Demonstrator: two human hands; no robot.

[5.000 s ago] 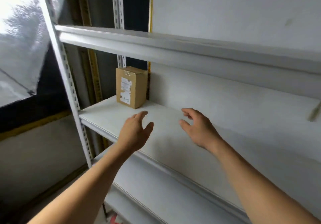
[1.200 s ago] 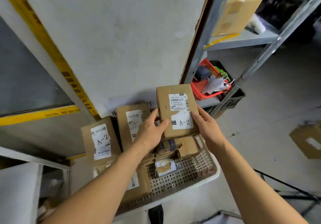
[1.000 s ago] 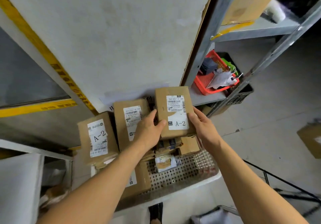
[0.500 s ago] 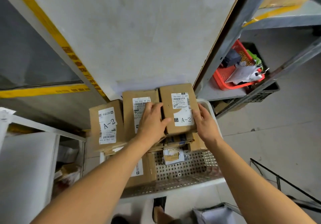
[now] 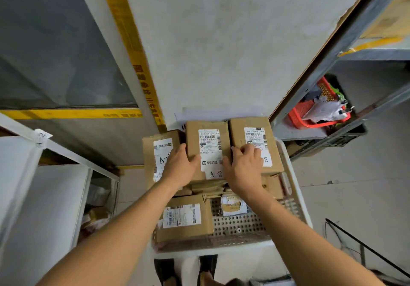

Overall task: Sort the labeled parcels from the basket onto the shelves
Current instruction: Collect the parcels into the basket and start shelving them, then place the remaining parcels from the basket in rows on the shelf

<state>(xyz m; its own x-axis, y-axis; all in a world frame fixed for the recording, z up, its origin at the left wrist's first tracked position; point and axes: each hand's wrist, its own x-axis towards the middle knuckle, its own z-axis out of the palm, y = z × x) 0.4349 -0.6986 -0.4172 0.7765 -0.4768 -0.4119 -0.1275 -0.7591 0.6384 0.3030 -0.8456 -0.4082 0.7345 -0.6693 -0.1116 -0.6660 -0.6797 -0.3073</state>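
A white perforated basket [image 5: 221, 249] stands below me with several cardboard parcels in it. Three stand upright in a row at its far end. My left hand [image 5: 179, 168] grips the left edge of the middle parcel [image 5: 208, 139], labelled A-2, with the thumb on its face. My right hand [image 5: 244, 170] grips the same parcel's right edge, and its fingers lie over the label of the right parcel [image 5: 244, 123]. The left parcel [image 5: 148, 152] carries an A label partly hidden by my left hand. A flat parcel [image 5: 184, 217] lies nearer me.
A white shelf [image 5: 33, 197] stands at the left with a paper tag on its frame. A grey rack at the right holds a red basket [image 5: 297, 119] and a black crate [image 5: 346, 139]. A small packet [image 5: 231, 205] lies on the basket's floor. My shoes [image 5: 186, 270] show below the basket.
Both hands set the A-2 parcel they held down at the right end of the row. They then moved left onto the middle parcel. The view tilted further down.
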